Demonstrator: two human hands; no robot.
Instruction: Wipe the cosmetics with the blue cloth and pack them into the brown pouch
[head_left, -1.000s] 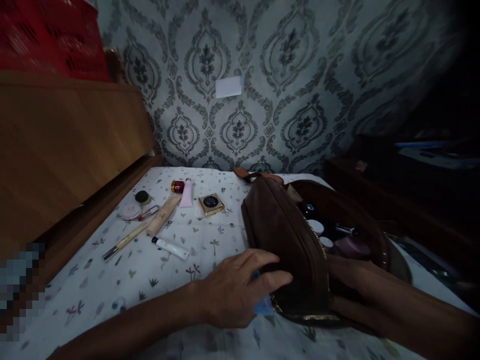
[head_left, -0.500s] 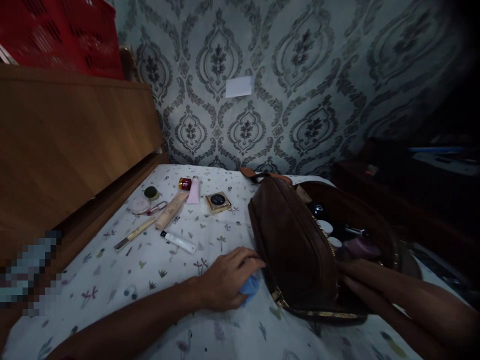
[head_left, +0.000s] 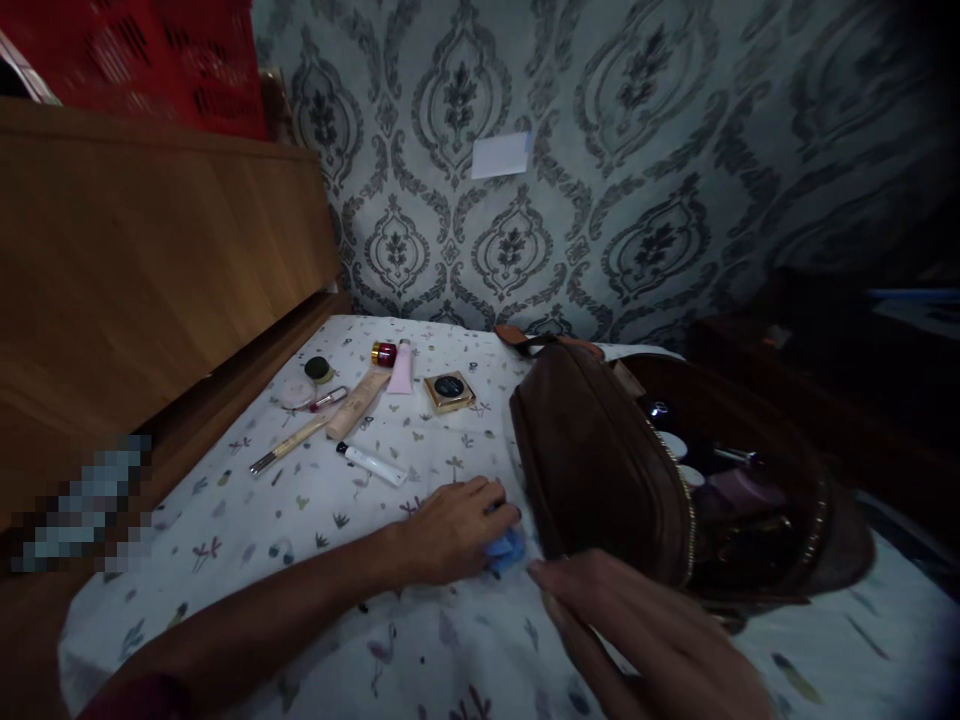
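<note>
An open brown zip bag (head_left: 600, 470) lies on a white flower-print sheet (head_left: 315, 540), with small cosmetic items inside. My left hand (head_left: 454, 530) rests on the sheet just left of the bag, fingers curled over a small blue object (head_left: 506, 548). My right hand (head_left: 637, 630) hovers in front of the bag, fingers stretched out and holding nothing. Farther left on the sheet lie a white tube (head_left: 373, 463), a beige tube (head_left: 357, 404), a pink tube (head_left: 401, 368), a gold compact (head_left: 448, 391), a red jar (head_left: 383, 353) and a thin brush (head_left: 289, 446).
A wooden headboard (head_left: 150, 290) runs along the left, with a red crate (head_left: 150, 60) on top. Patterned wallpaper (head_left: 600, 170) stands behind the bed. Dark furniture (head_left: 862, 370) fills the right side.
My right hand has come out of the bag and now hovers in front of it. My left hand has slid off the bag's side onto the blue object on the sheet.
</note>
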